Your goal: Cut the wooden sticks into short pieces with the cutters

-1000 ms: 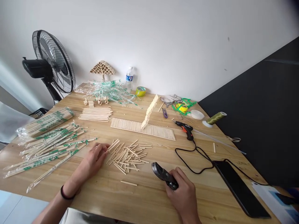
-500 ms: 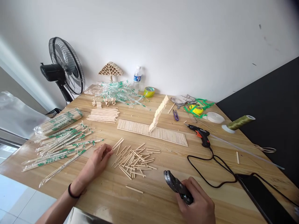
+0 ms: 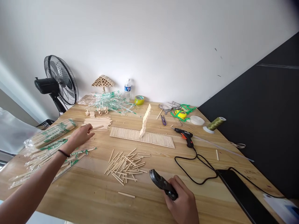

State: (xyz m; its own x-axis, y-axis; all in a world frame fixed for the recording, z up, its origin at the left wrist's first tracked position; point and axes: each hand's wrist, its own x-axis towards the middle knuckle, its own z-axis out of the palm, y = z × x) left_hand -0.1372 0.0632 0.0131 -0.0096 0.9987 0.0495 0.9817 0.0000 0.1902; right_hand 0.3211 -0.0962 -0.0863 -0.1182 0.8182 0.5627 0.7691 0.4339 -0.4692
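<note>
Head view: the left hand (image 3: 81, 136) is half curled at the row of long sticks (image 3: 104, 122), a stick at its fingertips, though I cannot tell whether it is pinched; the right hand (image 3: 182, 197) is wrapped around the black pliers (image 3: 162, 183); short sticks (image 3: 127, 166) lie loosely heaped on the counter (image 3: 88, 202) between them; the sticks look light, stiff and snappable, best pinched at mid-length.

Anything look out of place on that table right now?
One short stick lies apart, on the near side of the loose pile; a second stick sits alone right of the glue gun. Both look like strays.
</note>
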